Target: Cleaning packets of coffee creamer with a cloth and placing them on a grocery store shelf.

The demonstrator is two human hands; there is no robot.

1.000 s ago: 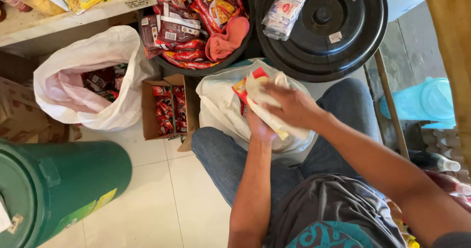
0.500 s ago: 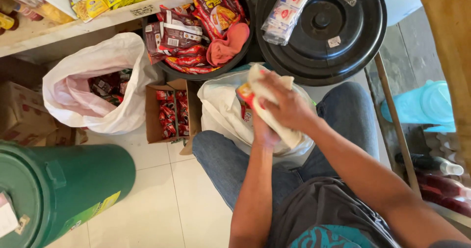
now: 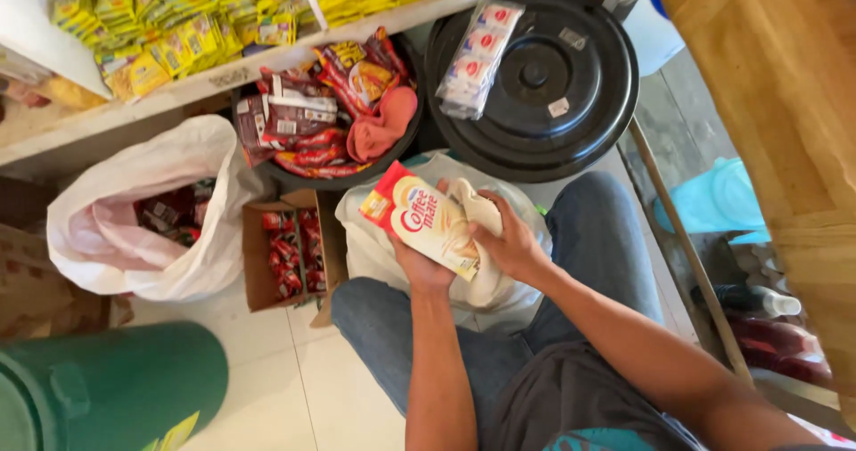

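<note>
A cream, red and yellow pouch (image 3: 426,219) is held up over my lap. My left hand (image 3: 419,268) grips it from underneath. My right hand (image 3: 504,237) clasps its right side together with bunched white plastic of the bag (image 3: 499,281) that rests between my knees. The pouch is tilted, its top pointing to the upper left. The bag's inside is hidden by the pouch and my hands.
A black tub (image 3: 406,161) of red and brown sachets and a black round lid (image 3: 571,85) carrying a sachet strip (image 3: 477,45) lie ahead. A small carton (image 3: 257,264), a white sack (image 3: 160,165) and a green drum (image 3: 116,384) stand left. Wooden furniture (image 3: 776,121) stands right.
The pouch has come up and out of the white bag and is turned flat towards me. My right hand has slid from over the pouch to its right side.
</note>
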